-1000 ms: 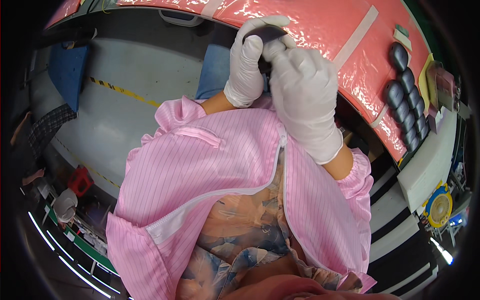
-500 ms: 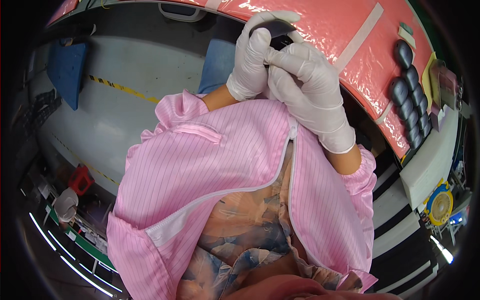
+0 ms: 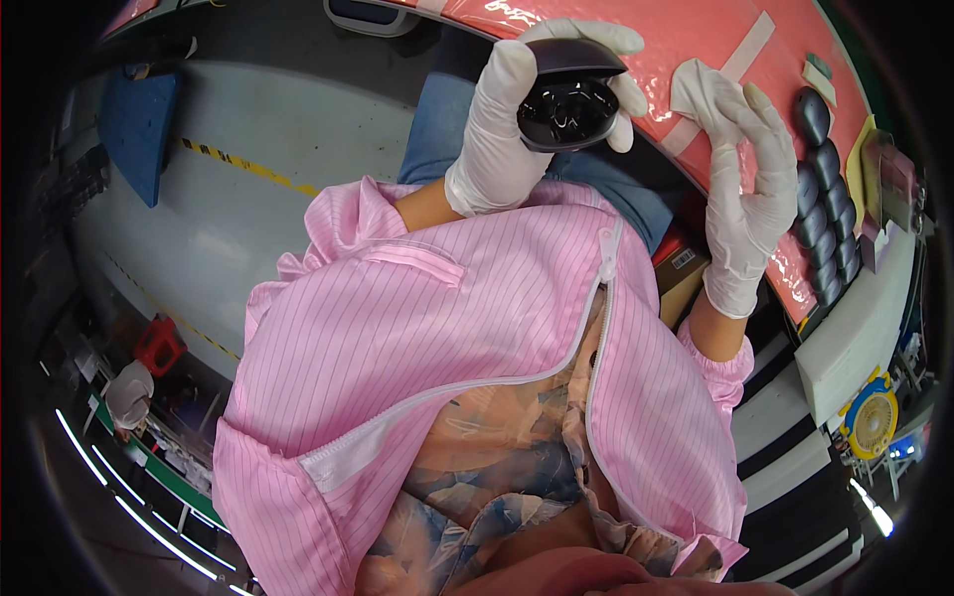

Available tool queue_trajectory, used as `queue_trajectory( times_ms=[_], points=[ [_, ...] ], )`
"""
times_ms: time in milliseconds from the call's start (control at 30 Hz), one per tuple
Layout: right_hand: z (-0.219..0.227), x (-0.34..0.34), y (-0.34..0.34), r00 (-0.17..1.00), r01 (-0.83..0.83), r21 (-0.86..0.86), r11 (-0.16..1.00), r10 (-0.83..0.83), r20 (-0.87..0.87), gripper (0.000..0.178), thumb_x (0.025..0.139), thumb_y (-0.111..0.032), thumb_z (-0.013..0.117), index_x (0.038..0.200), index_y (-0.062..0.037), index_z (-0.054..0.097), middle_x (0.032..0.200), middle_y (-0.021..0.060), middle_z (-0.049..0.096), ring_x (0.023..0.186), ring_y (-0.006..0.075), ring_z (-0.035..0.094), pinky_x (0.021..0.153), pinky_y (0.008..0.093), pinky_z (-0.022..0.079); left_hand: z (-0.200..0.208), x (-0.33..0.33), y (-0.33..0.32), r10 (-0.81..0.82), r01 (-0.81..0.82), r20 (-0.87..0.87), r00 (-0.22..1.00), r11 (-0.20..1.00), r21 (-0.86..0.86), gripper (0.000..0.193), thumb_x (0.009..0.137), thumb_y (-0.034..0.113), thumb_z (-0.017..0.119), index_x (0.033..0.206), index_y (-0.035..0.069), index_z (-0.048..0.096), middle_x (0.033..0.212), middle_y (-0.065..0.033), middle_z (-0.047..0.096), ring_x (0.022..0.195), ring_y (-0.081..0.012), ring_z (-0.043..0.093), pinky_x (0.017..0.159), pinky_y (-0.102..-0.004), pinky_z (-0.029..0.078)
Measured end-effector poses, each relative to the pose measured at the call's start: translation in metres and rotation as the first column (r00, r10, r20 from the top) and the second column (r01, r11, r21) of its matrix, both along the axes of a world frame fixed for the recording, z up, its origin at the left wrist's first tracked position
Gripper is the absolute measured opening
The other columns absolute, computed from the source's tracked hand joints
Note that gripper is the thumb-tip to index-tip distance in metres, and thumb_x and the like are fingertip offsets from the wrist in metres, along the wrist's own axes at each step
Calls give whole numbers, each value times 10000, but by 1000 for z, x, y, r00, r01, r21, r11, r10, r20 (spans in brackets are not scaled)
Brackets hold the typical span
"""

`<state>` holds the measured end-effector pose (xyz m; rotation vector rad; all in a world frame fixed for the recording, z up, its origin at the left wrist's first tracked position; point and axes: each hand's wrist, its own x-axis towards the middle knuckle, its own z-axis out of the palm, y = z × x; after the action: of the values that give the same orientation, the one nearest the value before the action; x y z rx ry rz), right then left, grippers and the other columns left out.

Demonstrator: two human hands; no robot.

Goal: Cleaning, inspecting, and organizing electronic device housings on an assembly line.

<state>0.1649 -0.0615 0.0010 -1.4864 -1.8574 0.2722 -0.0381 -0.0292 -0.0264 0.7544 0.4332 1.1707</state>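
Note:
My left hand (image 3: 502, 139), in a white glove, grips a small dark rounded case (image 3: 568, 99) like an earbud case. Its lid is up and a glossy black inside with hollows faces me; fingers wrap round its back and right side. Apart from it, at the right over the table, my gloved right hand (image 3: 750, 189) pinches what looks like a white wiping cloth (image 3: 696, 94). Close to that hand, several more dark rounded cases (image 3: 820, 189) lie in overlapping rows, all closed.
The red, glossy-covered table (image 3: 651, 30) has pale tape strips (image 3: 750, 48) on it. A blue panel (image 3: 139, 129) stands at the left above the grey floor. At the right are a white foam board (image 3: 855, 318) and a yellow-and-blue fan (image 3: 874, 415).
My right hand has left the case and moved right, toward the rows of cases. The case in my left hand is now turned so that its open inside shows.

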Motion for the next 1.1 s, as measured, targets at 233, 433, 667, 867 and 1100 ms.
queue_trajectory(
  times_ms=[233, 433, 667, 867, 1100],
  points=[
    [-7, -7, 12, 971, 128, 44, 991, -135, 198, 287, 784, 21, 646, 1063, -43, 666, 1013, 142, 664, 978, 303, 629, 847, 334, 489, 3, 2, -1, -8, 6, 35, 999, 999, 40, 785, 872, 696, 415, 1188, -13, 529, 898, -129, 657, 722, -150, 647, 685, -251, 538],
    [0, -35, 7, 880, -44, 36, 998, 56, -472, 285, 773, 79, 618, 1009, -67, 682, 930, 98, 674, 759, 225, 638, 710, 313, 503, -2, 6, -1, 16, -16, -14, 1000, 1000, 25, 740, 895, 668, 410, 1202, 5, 527, 892, -115, 652, 720, -151, 633, 699, -252, 523],
    [22, -70, 4, 807, -107, 43, 993, 62, 588, 230, 711, -155, 613, 939, -131, 641, 839, -14, 529, 834, 163, 555, 738, 309, 434, -24, 13, -6, 168, -156, -230, 959, 985, 66, 619, 929, 581, 457, 1146, 10, 564, 1046, -77, 612, 957, -139, 574, 876, -283, 453],
    [21, -79, 4, 831, -169, 34, 985, 124, 542, 249, 722, -113, 604, 967, -92, 647, 867, 13, 547, 860, 195, 561, 760, 332, 447, -25, 14, -2, 231, -204, -284, 931, 971, 122, 561, 963, 532, 421, 1150, 25, 571, 991, -74, 623, 867, -114, 580, 777, -255, 476],
    [27, -43, 4, 890, -409, -210, 888, 337, -309, 270, 754, 70, 616, 973, -61, 702, 815, 39, 629, 806, 234, 588, 826, 335, 472, -16, 9, 3, 108, -127, -230, 967, 990, -67, 826, 897, 718, 283, 1181, -1, 575, 889, -131, 657, 731, -182, 641, 650, -296, 532]
  ],
)
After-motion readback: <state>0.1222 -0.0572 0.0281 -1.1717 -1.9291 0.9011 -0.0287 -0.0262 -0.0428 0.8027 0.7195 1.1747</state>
